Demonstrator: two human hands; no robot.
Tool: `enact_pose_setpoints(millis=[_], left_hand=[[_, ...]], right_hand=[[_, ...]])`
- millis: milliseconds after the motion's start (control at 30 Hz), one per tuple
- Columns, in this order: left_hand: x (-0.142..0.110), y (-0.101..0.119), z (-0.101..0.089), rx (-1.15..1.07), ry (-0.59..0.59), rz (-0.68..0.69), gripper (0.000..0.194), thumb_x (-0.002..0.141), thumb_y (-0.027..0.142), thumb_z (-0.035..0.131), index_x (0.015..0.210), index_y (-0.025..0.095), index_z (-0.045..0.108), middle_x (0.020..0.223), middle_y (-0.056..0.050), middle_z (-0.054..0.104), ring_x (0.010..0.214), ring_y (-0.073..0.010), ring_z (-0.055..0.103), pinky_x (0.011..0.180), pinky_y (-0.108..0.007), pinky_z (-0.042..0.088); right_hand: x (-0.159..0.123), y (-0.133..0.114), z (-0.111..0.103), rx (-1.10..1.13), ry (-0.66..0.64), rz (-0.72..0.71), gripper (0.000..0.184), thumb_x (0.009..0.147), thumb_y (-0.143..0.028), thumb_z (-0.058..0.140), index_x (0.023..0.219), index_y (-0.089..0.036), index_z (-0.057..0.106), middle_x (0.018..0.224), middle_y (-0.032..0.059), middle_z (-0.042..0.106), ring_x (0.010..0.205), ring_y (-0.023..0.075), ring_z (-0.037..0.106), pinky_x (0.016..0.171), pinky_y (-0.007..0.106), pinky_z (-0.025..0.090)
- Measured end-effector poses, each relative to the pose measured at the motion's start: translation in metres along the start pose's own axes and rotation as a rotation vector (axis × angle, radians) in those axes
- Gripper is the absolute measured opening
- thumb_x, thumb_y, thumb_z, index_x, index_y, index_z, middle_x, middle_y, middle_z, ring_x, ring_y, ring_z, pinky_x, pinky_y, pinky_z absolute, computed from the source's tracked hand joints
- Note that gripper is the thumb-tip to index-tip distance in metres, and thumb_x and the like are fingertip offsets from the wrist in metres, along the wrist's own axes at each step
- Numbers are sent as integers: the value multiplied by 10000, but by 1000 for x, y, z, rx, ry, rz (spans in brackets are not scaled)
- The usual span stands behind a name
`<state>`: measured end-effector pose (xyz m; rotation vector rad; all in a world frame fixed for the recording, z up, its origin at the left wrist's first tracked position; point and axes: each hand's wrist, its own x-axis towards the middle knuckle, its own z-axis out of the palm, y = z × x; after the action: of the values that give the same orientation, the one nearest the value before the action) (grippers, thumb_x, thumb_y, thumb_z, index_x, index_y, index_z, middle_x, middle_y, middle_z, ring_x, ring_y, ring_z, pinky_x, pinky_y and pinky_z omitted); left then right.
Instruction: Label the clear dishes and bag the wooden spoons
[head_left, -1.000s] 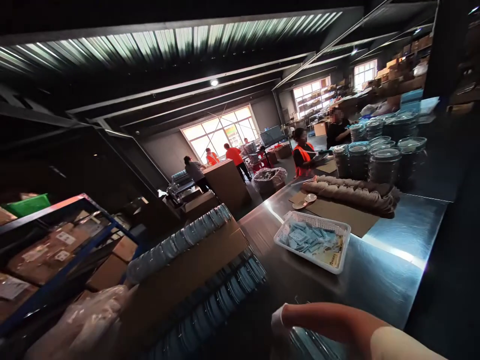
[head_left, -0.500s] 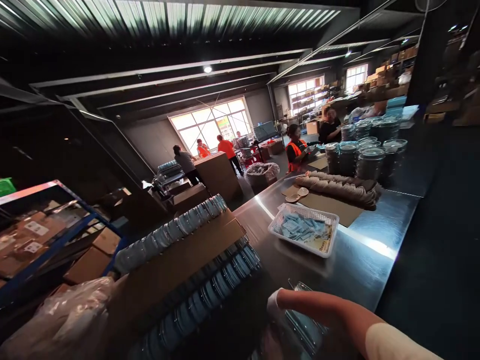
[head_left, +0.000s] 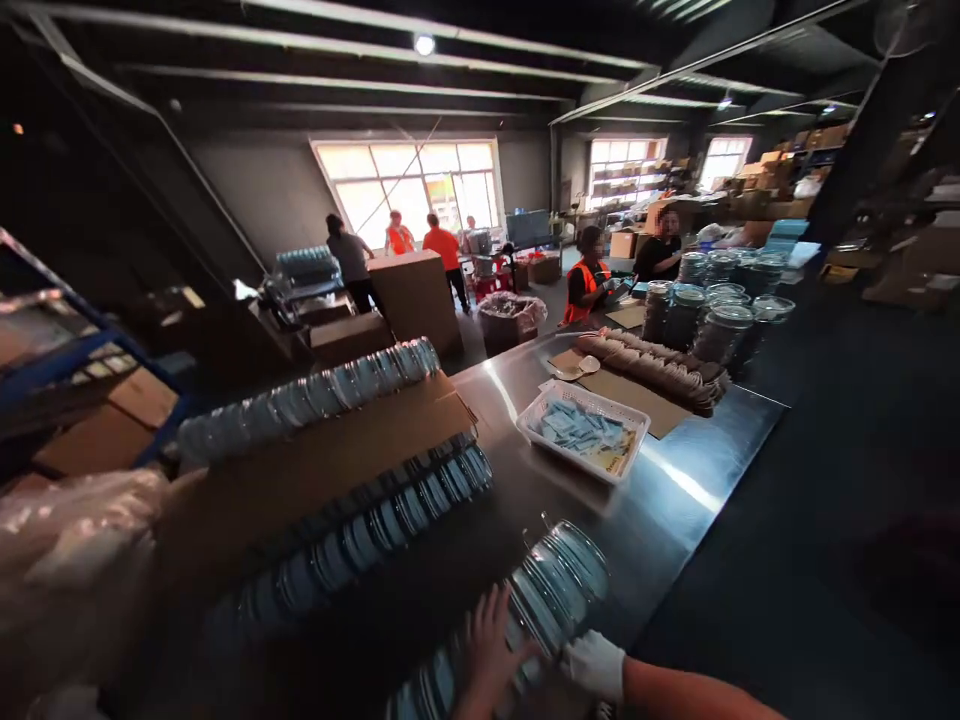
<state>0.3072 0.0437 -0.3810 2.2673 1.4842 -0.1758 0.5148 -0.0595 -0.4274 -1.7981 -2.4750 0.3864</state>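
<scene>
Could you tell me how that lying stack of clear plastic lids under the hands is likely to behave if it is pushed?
The stack of clear lids lies sideways on smooth steel table, so it may roll or slide. Nested loose pieces would probably fan apart. Both hands, left and right, steady it.

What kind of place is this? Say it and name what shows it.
Most likely a packing warehouse: rows of stacked clear lids beside cardboard boxes, a steel worktable with a white basket of sachets, and workers in orange vests.
</scene>
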Motion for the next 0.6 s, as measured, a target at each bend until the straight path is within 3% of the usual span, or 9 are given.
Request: enact_pose_setpoints(millis=[100, 200, 233, 267, 333, 400, 500, 600], left_hand=[[-9, 3, -17, -45, 21, 25, 982, 840, 669, 645, 1655, 217, 336, 1704, -140, 321, 1560, -396, 323, 1277, -576, 222], [-24, -10, -27, -66, 89, 55, 1054, 866, 685, 630, 1673, 132, 237, 1726, -202, 228, 1590, -390, 244, 1280, -590, 180], [-30, -17, -28, -57, 119, 53, 1030, 883, 682, 617, 1671, 134, 243, 1735, -192, 209, 1604, -385, 199, 1287, -600, 138], [-37, -24, -27, -44, 127, 44, 1008, 892, 676, 615, 1666, 138, 259, 1739, -182, 209, 1611, -382, 171, 1290, -608, 109], [-51, -35, -22, -21, 111, 33, 970, 896, 668, 624, 1660, 171, 292, 1739, -149, 240, 1612, -378, 163, 1295, -615, 90], [-61, -42, -15, -11, 90, 25, 972, 889, 665, 639, 1665, 199, 285, 1736, -129, 264, 1603, -375, 195, 1297, -607, 113], [-63, -45, -5, -23, 125, 28, 984, 896, 680, 613, 1668, 175, 270, 1729, -140, 281, 1586, -376, 235, 1301, -590, 123], [-59, -46, -2, -68, 168, 60, 951, 932, 700, 538, 1654, 129, 300, 1714, -152, 314, 1561, -413, 267, 1296, -596, 117]], right_hand=[[-9, -7, -9, -36, -110, 23, 151, 806, -106, 588, 775, -233, 665, 821, 81, 740, 662, 246, 698, 494, 283, 431], [-2, -2, -43, 24, -175, -8, 137, 922, -194, 593, 842, -191, 703, 844, 88, 743, 725, 196, 685, 608, 250, 460], [8, 3, -58, 39, -145, 4, 208, 986, -218, 526, 924, -177, 720, 917, 104, 750, 804, 197, 690, 687, 249, 482], [22, 8, -73, 59, -103, 23, 308, 1034, -194, 422, 983, -154, 724, 1001, 125, 751, 887, 192, 688, 763, 250, 492], [65, 13, -99, 152, -31, 25, 429, 1055, -151, 325, 889, -109, 719, 1063, 154, 746, 964, 171, 666, 819, 236, 482], [118, 7, -115, 193, -55, -61, 370, 1038, -202, 443, 776, -110, 688, 1019, 131, 752, 935, 124, 646, 801, 195, 459], [188, -17, -118, 271, -161, -160, 492, 1031, -241, 409, 610, -94, 617, 811, 62, 727, 769, 45, 614, 738, 156, 415], [220, -41, -105, 288, -83, -40, 596, 1066, -262, 348, 551, -84, 587, 640, 10, 643, 618, 31, 568, 703, 172, 424]])
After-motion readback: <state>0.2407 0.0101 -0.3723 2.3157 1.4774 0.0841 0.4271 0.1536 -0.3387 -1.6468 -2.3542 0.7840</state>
